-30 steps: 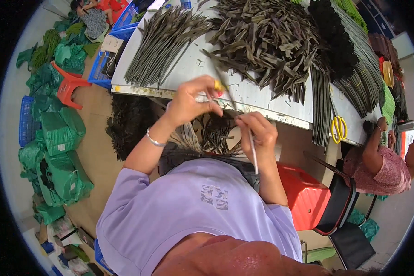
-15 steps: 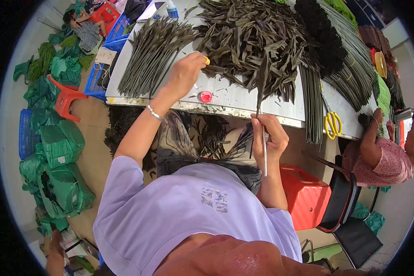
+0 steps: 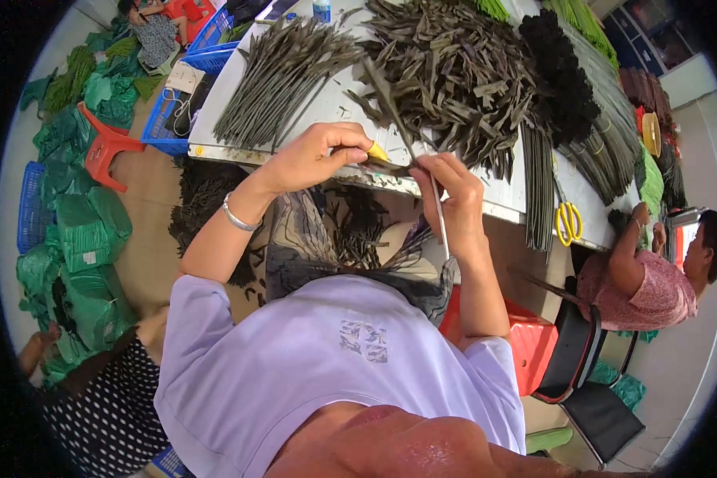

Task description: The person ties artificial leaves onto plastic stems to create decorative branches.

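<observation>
Pinching a small yellow-handled tool (image 3: pixel 377 151), the left hand (image 3: pixel 315 158) has its fingers closed on it. Just right, the right hand (image 3: pixel 452 195) clamps a thin dark leaf-shaped strip (image 3: pixel 390 99) rising above its fingertips and a pale slender stick (image 3: pixel 441 227) below; both look light and bendy, best held low. Beyond the fingers, the white worktable (image 3: pixel 342 99) is heaped with dark strips (image 3: pixel 454 72).

The left hand (image 3: pixel 311 159) is holding a small yellow-handled tool (image 3: pixel 377 151) at the desk (image 3: pixel 327 107) edge. The right hand (image 3: pixel 454 191) is pinching a dark leaf strip (image 3: pixel 390 99) and a thin stick (image 3: pixel 442 231), just beside the tool. Dark strips are lying piled on the desk, and yellow scissors (image 3: pixel 567 223) are lying near another person.
</observation>
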`<control>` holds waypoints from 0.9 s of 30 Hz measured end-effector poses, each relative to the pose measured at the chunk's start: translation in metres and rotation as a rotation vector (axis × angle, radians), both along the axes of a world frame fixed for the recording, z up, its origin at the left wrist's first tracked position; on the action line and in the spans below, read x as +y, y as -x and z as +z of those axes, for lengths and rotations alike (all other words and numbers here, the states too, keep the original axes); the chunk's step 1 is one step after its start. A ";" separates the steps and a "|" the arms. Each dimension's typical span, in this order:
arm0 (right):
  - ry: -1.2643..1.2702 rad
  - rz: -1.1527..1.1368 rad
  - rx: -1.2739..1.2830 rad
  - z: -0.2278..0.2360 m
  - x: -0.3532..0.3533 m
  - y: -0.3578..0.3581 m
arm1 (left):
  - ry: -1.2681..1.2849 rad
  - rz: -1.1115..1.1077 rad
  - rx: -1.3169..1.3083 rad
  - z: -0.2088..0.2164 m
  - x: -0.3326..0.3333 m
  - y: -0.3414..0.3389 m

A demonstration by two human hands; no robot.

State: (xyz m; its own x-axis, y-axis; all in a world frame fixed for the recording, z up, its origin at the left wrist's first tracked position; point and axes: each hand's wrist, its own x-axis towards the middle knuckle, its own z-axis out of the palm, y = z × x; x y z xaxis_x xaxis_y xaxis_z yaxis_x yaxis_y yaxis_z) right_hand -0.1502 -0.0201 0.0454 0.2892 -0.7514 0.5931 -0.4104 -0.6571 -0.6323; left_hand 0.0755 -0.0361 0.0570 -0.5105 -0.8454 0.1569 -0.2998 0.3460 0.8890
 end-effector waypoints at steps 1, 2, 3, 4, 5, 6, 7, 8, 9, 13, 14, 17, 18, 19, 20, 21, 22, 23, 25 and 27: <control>-0.043 0.003 -0.013 0.003 0.003 -0.001 | -0.004 -0.002 0.090 -0.002 0.002 0.001; -0.046 -0.011 -0.038 0.000 0.007 -0.001 | 0.045 -0.028 0.060 -0.006 0.005 -0.003; -0.128 -0.052 -0.077 -0.005 0.008 0.002 | -0.109 0.042 0.222 -0.007 0.009 -0.003; -0.209 -0.096 -0.116 -0.007 0.011 0.005 | -0.263 0.101 0.389 -0.008 0.013 -0.004; -0.406 -0.078 -0.316 -0.007 0.014 0.006 | -0.225 0.060 0.603 -0.015 0.010 -0.009; -0.610 -0.057 -0.515 -0.011 0.019 0.006 | -0.131 0.112 0.663 -0.020 0.012 -0.010; -0.597 -0.019 -0.636 -0.018 0.022 0.004 | -0.139 0.170 0.689 -0.034 0.016 -0.006; -0.635 -0.010 -0.661 -0.015 0.028 -0.003 | -0.152 0.236 0.715 -0.047 0.024 -0.001; -0.660 0.010 -0.661 -0.016 0.032 -0.008 | -0.221 0.221 0.732 -0.050 0.034 0.008; -0.738 0.011 -0.635 -0.022 0.039 -0.028 | -0.303 0.282 0.864 -0.061 0.054 0.043; -0.751 -0.007 -0.620 -0.020 0.039 -0.032 | -0.295 0.319 0.874 -0.065 0.054 0.045; -0.744 0.013 -0.622 -0.023 0.037 -0.031 | -0.247 0.399 0.730 -0.063 0.051 0.050; -0.732 0.010 -0.615 -0.023 0.037 -0.033 | -0.276 0.405 0.758 -0.062 0.049 0.051; -0.685 -0.011 -0.609 -0.021 0.039 -0.034 | -0.386 0.366 0.912 -0.059 0.048 0.051; -0.635 -0.031 -0.602 -0.021 0.041 -0.033 | -0.495 0.319 1.023 -0.062 0.046 0.048; -0.406 -0.093 -0.394 -0.021 0.037 -0.029 | -0.535 0.274 1.084 -0.065 0.042 0.044; -0.279 -0.117 -0.299 -0.012 0.042 -0.026 | -0.570 0.228 1.144 -0.069 0.042 0.042; -0.162 -0.094 -0.222 -0.010 0.045 -0.023 | -0.581 0.238 1.141 -0.071 0.044 0.041; -0.049 -0.079 -0.146 -0.010 0.051 -0.020 | -0.684 0.244 1.172 -0.070 0.045 0.043; -0.015 -0.027 -0.090 -0.011 0.056 -0.019 | -0.690 0.226 1.168 -0.063 0.049 0.046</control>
State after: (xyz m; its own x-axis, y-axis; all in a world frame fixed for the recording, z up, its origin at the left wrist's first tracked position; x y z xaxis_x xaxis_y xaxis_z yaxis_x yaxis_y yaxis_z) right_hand -0.1315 0.0358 0.0344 0.2146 -0.7672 0.6044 -0.3689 -0.6367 -0.6772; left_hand 0.0292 0.0128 -0.0062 -0.2154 -0.9727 -0.0861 0.7440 -0.2205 0.6308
